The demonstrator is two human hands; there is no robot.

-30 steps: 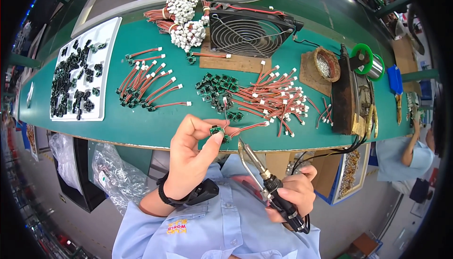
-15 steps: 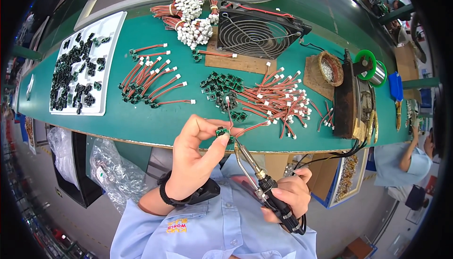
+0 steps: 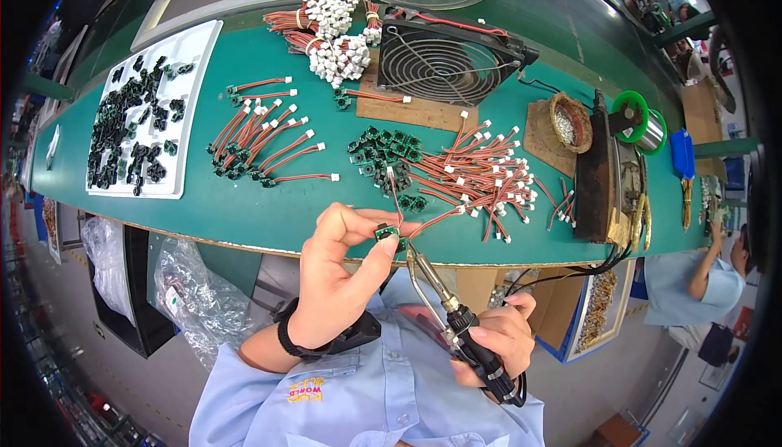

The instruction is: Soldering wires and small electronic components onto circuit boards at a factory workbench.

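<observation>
Between the thumb and fingers of my left hand [image 3: 340,256] is a small green circuit board [image 3: 384,232] with a black part on it. Wires with white connectors run from beside the board toward the table. My right hand [image 3: 498,339] is closed around the black handle of a soldering iron [image 3: 456,310], which has a thin metal tube along its side. Its tip is close against the board's right side; I cannot tell whether it touches. Just beyond lie a cluster of small circuit boards [image 3: 383,152] and a pile of red-and-black wires with white connectors [image 3: 481,172].
At left are a white tray [image 3: 195,81] of black parts and wired boards [image 3: 257,142]. Farther back stand bundled connector wires [image 3: 336,56] and a black fan [image 3: 444,58]. To the right sit a tip-cleaning pot [image 3: 570,121], a solder spool [image 3: 652,128] and a dark metal stand [image 3: 597,178].
Hardly anything differs. The view has shifted very slightly; my left hand still pinches the board, and the iron's tip stays beside it.
</observation>
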